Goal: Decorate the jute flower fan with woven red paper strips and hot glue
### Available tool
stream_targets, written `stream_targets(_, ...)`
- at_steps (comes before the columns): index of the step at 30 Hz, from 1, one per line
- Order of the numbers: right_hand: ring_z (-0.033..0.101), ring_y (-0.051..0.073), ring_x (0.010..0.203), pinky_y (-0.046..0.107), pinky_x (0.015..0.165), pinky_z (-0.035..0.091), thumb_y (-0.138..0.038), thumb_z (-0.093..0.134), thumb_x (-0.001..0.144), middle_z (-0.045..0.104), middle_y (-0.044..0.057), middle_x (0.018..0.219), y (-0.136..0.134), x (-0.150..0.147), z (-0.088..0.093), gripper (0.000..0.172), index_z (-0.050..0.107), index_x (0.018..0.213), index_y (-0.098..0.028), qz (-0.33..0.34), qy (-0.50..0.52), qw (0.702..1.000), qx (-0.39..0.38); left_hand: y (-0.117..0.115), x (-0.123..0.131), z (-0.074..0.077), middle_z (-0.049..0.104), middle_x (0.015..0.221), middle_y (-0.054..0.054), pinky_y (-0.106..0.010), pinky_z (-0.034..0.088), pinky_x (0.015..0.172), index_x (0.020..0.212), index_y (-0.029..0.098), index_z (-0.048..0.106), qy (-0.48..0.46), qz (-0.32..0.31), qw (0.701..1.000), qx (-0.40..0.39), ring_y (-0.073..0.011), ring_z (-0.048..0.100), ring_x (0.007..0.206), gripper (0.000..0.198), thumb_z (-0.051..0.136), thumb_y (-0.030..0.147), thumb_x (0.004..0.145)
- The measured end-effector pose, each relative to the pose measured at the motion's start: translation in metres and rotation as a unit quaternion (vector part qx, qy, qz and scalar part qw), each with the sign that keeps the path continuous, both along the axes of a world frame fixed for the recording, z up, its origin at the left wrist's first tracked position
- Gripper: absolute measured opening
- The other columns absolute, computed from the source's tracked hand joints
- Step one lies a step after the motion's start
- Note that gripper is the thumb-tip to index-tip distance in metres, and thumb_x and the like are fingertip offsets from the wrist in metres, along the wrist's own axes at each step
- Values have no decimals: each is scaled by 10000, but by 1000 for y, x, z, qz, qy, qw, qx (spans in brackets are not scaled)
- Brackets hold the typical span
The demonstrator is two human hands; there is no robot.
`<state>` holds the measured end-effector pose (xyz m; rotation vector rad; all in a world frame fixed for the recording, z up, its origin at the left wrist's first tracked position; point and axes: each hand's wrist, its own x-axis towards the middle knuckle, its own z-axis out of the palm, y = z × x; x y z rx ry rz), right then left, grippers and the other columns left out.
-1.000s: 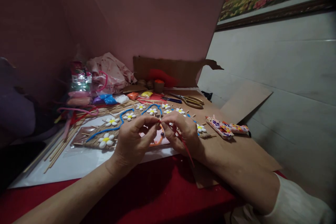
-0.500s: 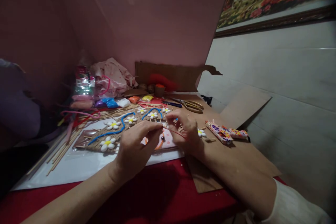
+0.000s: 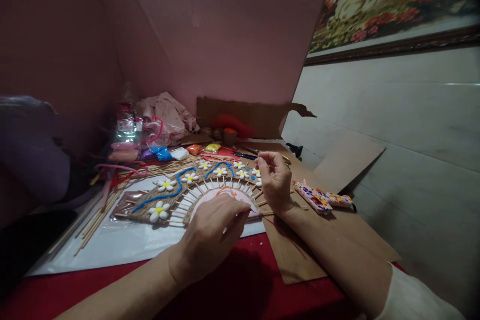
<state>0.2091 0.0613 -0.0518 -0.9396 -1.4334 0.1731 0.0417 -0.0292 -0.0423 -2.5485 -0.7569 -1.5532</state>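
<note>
My left hand (image 3: pixel 215 232) is closed in a pinch over the lower part of a fan-shaped craft piece (image 3: pixel 174 202). A thin red strand (image 3: pixel 288 240) runs from near its fingertips down to the right over the cardboard. My right hand (image 3: pixel 276 180) is raised at the craft's right side, thumb and fingertips pressed together; what they hold, if anything, is too small to see. The craft has a twine-woven arch on thin sticks, white-petalled flowers (image 3: pixel 159 211), blue wavy cord (image 3: pixel 165 194) and a pink centre, partly hidden by my left hand.
Wooden sticks (image 3: pixel 93 225) lie at left on a white sheet (image 3: pixel 75 260). Coloured clay packets (image 3: pixel 180 153) line the back. A pen (image 3: pixel 245 155) and partly hidden pliers (image 3: pixel 287 160) lie behind my right hand. A flower-patterned cloth piece (image 3: pixel 318 199) rests on cardboard (image 3: pixel 360 230) at right.
My hands have moved apart; the strand stretched between them now trails to the lower right. My left hand has lowered and my right hand has moved right. The camera view has tilted up slightly.
</note>
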Motion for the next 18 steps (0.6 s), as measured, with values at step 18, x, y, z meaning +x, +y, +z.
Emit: stream_targets(18,596,183,801,332,741,481,-242,493,870,622,54,859,-5,3,11,118,572,927,-177,-21,-35,998,54,1,0,-4,611,661,-17,-266,438,541,913,171,576,11,3,1000,-8,-129,543,598,157,530,64,808)
